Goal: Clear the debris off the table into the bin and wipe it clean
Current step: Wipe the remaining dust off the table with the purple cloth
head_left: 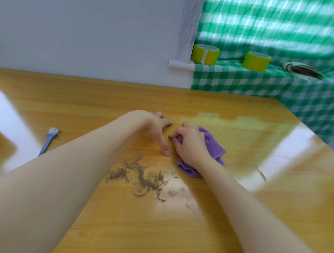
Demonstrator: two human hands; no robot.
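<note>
Loosely bunched, the purple cloth lay on the surface just beside the debris, the right hand curling its fingers round it; the left hand rested alongside, fingers spread, holding nothing. Soft, light, floppy, it looked best gripped as 1 wad

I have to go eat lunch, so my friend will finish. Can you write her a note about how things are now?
Left hand: open, fingertips on the table.
Right hand: grips the purple cloth on the table.
Blue brush: lying at the left, unheld.
Brown dirt: smeared beside the cloth, nearer you.
Done: cloth in hand.
Left: wipe the dirt away; no bin in view.
</note>
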